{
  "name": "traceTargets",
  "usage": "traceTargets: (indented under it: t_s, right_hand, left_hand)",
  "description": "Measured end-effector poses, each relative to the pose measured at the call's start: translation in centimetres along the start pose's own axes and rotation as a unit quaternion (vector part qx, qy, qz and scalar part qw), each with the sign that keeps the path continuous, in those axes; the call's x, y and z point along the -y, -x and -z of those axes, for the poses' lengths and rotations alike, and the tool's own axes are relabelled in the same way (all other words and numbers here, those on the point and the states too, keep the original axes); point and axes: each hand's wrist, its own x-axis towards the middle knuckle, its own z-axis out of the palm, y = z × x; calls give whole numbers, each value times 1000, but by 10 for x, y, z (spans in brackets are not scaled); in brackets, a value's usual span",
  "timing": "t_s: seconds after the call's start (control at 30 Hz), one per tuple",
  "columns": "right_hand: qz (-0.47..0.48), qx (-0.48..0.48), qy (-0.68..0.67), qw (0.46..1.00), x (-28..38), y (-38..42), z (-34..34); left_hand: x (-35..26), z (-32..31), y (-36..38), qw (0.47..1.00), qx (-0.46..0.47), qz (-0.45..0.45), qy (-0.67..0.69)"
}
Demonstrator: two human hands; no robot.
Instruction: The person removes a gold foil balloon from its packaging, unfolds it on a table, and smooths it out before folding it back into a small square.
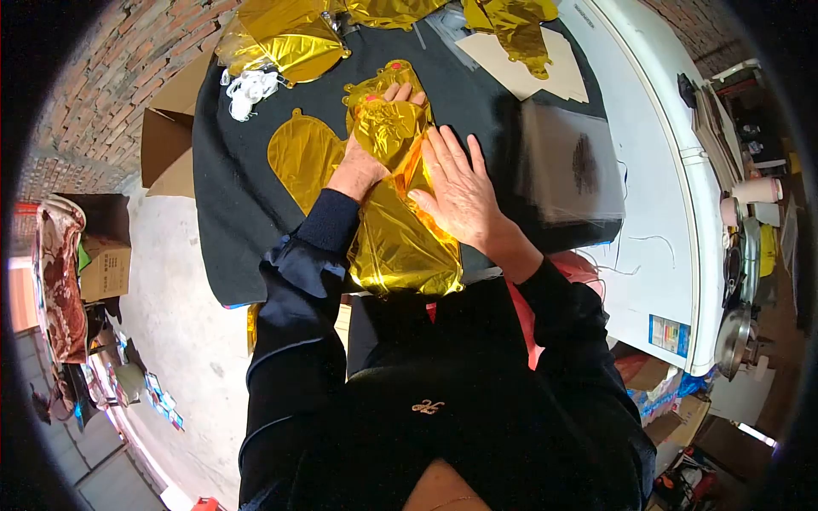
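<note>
Go easy on the gold foil (400,247), near middle of the black cloth (230,213), lol: press lightly along its right side with right hand (460,192) open and flat; left hand (362,166) partly under foil, can't tell if gripping, so avoid creasing

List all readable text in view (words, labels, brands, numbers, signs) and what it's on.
No text is readable for certain.
Carton, left: dark print, too small.
White appliance, right: blue-and-white label, too small and blurred; the marking near its top is also illegible.
Black top: pale script-like mark, can't make it out.
</note>
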Motion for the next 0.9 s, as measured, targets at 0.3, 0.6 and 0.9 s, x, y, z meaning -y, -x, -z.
traceTargets:
  t_s: [0.3,0.6,0.9]
  right_hand:
    - [-13,29,-30,999,10,-4,-10]
    - [-4,47,-22,999,4,-11,-1]
    - [21,5,-47,999,-1,-15,-14]
  left_hand:
    - [1,1,3,998,46,-16,-30]
    - [6,-2,6,1000,-15,-19,21]
    - [-1,11,-3,976,-64,63,200]
